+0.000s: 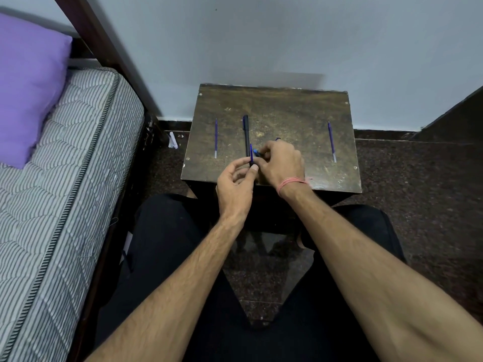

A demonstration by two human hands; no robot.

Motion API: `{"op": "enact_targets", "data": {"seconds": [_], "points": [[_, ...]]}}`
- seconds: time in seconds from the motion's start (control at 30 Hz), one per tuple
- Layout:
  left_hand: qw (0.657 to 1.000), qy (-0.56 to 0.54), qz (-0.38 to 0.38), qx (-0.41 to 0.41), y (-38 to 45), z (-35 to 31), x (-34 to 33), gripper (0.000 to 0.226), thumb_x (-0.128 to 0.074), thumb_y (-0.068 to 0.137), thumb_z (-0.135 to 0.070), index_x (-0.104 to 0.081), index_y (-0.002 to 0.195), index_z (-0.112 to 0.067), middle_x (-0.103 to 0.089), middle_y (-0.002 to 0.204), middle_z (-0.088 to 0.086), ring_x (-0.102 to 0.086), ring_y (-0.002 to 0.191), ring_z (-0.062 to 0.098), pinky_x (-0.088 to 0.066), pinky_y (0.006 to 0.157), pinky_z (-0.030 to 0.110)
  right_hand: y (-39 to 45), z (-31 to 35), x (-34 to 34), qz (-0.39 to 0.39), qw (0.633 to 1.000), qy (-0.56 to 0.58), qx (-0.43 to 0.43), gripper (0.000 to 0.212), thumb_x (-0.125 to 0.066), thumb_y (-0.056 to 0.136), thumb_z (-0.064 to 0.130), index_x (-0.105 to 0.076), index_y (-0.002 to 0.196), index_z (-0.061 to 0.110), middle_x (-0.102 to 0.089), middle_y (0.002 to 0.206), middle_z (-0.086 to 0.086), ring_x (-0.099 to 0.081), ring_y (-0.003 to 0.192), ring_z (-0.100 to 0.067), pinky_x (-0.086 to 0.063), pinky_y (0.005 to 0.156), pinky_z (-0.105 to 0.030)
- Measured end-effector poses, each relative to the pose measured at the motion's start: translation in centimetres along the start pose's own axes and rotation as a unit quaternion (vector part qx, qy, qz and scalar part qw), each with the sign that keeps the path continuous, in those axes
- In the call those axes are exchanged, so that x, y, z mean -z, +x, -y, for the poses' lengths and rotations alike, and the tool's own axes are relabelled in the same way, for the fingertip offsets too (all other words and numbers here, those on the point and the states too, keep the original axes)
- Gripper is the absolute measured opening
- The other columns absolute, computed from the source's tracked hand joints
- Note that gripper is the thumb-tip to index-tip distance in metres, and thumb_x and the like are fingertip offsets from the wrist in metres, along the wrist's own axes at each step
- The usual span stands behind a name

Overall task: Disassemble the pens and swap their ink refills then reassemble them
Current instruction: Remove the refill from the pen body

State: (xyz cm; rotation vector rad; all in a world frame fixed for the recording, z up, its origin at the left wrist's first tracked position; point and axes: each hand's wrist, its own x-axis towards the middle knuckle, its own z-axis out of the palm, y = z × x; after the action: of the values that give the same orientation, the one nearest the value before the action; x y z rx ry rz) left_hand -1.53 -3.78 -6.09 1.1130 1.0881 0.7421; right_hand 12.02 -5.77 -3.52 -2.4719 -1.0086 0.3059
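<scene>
On the small dark wooden table [287, 113] lie a blue refill [216, 138] at the left, a black pen barrel [246, 134] beside it, and another blue refill [332, 141] at the right. My left hand [235, 186] pinches a thin blue refill [251, 152] upright at the table's front edge. My right hand [281, 163] is closed around a blue pen part [257, 153] whose tip pokes out toward the refill; most of that part is hidden in the fist. A small dark piece [278, 139] shows just behind my right hand.
A bed with a striped mattress [65, 178] and a purple pillow [28, 87] stands at the left. The wall [261, 43] rises right behind the table. A dark speckled floor [418, 178] surrounds it, and my legs in black trousers are below.
</scene>
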Motion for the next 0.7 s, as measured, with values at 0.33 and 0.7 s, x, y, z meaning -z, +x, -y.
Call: {"op": "enact_targets", "data": {"seconds": [0.33, 0.7], "points": [[1.0, -0.006, -0.002, 0.009, 0.6, 0.2, -0.2, 0.023, -0.086, 0.101, -0.017, -0.079, 0.113, -0.036, -0.088, 0.096, -0.01, -0.084, 0.092, 0.004, -0.064, 0.084, 0.02, -0.9, -1.2, 1.0, 0.124, 0.933, 0.3, -0.155, 0.025, -0.079, 0.096, 0.031, -0.074, 0.076, 0.019, -0.075, 0.072, -0.002, -0.067, 0.063, -0.02, -0.054, 0.055, -0.028], [0.998, 0.041, 0.034, -0.024, 0.1, 0.2, -0.3, 0.023, -0.087, 0.101, -0.015, -0.083, 0.115, -0.033, -0.087, 0.108, -0.004, -0.084, 0.103, 0.009, -0.065, 0.093, 0.021, -0.3, -0.3, 4.4, 0.105, 0.835, 0.526, -0.124, 0.025, -0.061, 0.111, 0.015, -0.072, 0.129, 0.003, -0.069, 0.106, -0.008, -0.061, 0.078, -0.01, -0.057, 0.068, -0.026]]}}
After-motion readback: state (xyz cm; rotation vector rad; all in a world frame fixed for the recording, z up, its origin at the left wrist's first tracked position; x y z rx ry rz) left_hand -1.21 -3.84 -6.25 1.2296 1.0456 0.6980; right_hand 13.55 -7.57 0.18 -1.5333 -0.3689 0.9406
